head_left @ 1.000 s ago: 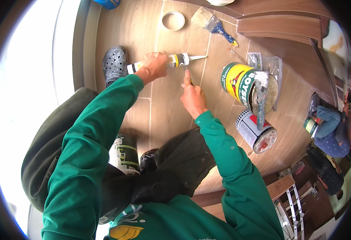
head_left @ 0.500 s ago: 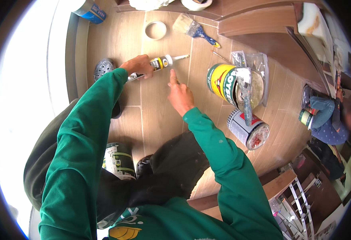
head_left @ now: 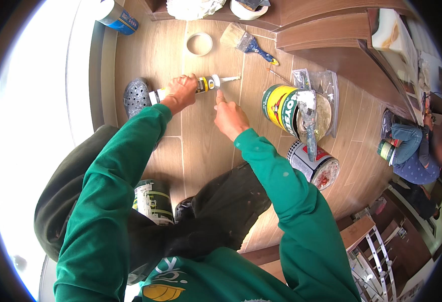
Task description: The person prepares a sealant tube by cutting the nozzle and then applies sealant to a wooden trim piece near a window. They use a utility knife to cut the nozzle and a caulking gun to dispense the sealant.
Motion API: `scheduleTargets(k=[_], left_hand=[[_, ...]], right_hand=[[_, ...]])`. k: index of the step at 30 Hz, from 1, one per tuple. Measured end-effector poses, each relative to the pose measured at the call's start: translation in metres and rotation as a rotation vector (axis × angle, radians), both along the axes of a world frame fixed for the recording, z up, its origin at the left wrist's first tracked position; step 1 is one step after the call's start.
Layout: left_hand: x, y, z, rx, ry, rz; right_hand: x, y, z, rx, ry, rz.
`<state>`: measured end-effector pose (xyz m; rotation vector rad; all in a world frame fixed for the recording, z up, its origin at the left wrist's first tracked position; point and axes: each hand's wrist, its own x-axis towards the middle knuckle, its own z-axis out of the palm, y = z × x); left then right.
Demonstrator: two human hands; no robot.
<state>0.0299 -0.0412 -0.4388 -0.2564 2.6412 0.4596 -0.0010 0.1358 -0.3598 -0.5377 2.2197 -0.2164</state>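
My left hand [head_left: 181, 90] is wrapped round the middle of a sealant cartridge [head_left: 207, 83] with a white body, a yellow and black label and a long white nozzle [head_left: 229, 79]. It lies almost level over the wooden floor, nozzle to the right; its white rear end sticks out left of my hand. Just below the cartridge's front collar is my right hand [head_left: 231, 118]. Its index finger is stretched toward the collar, the other fingers are bent, and nothing shows in it. I cannot tell whether the fingertip touches the cartridge.
A tape roll [head_left: 199, 44] and a paintbrush [head_left: 248, 44] lie beyond the cartridge. At right, a putty knife [head_left: 309, 118] rests across a yellow-green can [head_left: 281, 105] beside a grey can [head_left: 306, 160]. A grey clog [head_left: 137, 95] is at left. Another person [head_left: 415, 151] sits far right.
My left hand has slid forward along the cartridge toward its nozzle, baring the white rear end. The right index finger still points at the collar. The whole view has shifted slightly.
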Motion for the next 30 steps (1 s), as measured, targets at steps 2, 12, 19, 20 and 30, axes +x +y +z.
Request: scheduleTargets(k=[2,12,19,20,30], left_hand=[[0.001,0.000,-0.002,-0.001,0.012,0.011],[-0.011,-0.008,0.011,0.041,-0.039,-0.057],[-0.020,-0.019,0.013,0.055,-0.134,-0.078],[-0.024,-0.021,0.016,0.061,-0.144,-0.090],[-0.025,-0.018,0.009,0.045,-0.131,-0.036]], right_hand=[[-0.002,0.001,0.000,-0.034,-0.005,0.001],[0.001,0.000,-0.011,-0.017,0.123,0.089],[0.009,0.009,-0.028,-0.118,0.133,0.050],[0.009,0.008,-0.029,-0.108,0.109,0.028],[0.012,0.001,-0.026,-0.114,0.111,-0.063]])
